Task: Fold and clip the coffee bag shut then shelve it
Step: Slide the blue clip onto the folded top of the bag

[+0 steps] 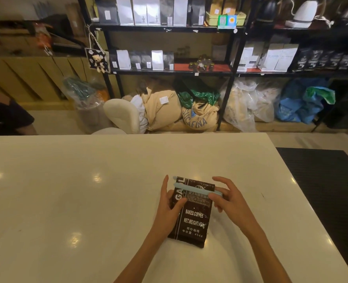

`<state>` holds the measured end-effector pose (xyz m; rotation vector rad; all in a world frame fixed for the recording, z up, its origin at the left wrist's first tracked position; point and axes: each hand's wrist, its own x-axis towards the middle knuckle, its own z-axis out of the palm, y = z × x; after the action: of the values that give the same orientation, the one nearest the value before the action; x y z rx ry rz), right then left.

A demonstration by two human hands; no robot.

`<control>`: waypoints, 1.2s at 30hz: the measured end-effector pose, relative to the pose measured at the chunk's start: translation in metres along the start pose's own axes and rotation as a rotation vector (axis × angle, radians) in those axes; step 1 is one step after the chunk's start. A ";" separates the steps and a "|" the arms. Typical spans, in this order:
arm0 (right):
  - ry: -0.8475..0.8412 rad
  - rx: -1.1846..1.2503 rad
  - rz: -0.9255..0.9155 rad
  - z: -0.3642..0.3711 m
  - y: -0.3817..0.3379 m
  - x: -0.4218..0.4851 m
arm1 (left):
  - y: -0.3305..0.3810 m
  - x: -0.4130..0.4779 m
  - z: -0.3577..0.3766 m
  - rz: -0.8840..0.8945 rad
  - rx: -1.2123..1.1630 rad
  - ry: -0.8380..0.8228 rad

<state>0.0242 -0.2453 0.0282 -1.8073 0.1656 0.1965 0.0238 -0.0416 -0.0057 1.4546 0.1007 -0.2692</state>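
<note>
Coffee bag [191, 213] lying flat near the table's [67, 201] front edge, right of centre. The left hand [170, 203] is gripping the bag's upper left side; the right hand [229, 198] is pinching the pale blue clip [197, 189] across the folded top. Pressing evenly along the clip's whole length should be seating it fully.

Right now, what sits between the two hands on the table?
In the head view, the dark coffee bag lies flat between the left hand and right hand, with a light blue clip across its upper end. Both hands touch it.
</note>
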 end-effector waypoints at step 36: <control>0.113 0.647 0.253 0.057 0.014 0.022 | -0.012 0.020 0.001 -0.034 -0.029 -0.005</control>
<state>0.0397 -0.1940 -0.0034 -1.1498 0.4817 0.1922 0.0405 -0.0458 -0.0224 1.4240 0.1256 -0.2980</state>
